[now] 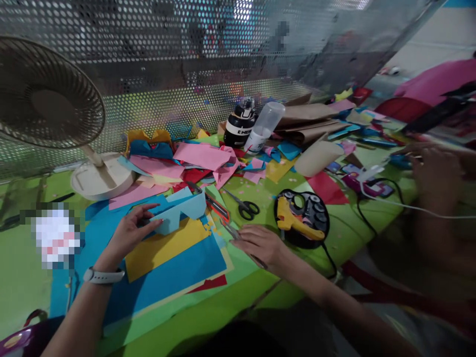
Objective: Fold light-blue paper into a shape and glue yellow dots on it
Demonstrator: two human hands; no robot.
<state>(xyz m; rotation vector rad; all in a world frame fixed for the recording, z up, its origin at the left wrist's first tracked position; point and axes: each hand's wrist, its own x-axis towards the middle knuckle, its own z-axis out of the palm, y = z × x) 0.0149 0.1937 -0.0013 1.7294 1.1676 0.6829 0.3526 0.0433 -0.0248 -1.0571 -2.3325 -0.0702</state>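
Observation:
My left hand (pixel 128 228), with a pale watch band at the wrist, pinches the left end of a light blue folded paper cutout (pixel 171 218). The cutout stands on edge and has a notch in its lower side. My right hand (pixel 262 245) is closed around a slim grey metal tool (pixel 231 230), its exact kind unclear, with the tip pointing at the paper pile. Beneath both lie a yellow sheet (pixel 159 250) and a blue sheet (pixel 178 275). A red and black utility knife (pixel 215 204) and black-handled scissors (pixel 247 209) lie just beyond my right hand.
A round black tray (pixel 323 235) holds a yellow glue gun (pixel 295 220). Behind are paper scraps (pixel 203 154), a black bottle (pixel 238 129) and a clear bottle (pixel 266 124). A fan (pixel 48 99) stands left; another person's hand (pixel 437 168) is at right, near a white cable (pixel 420 210).

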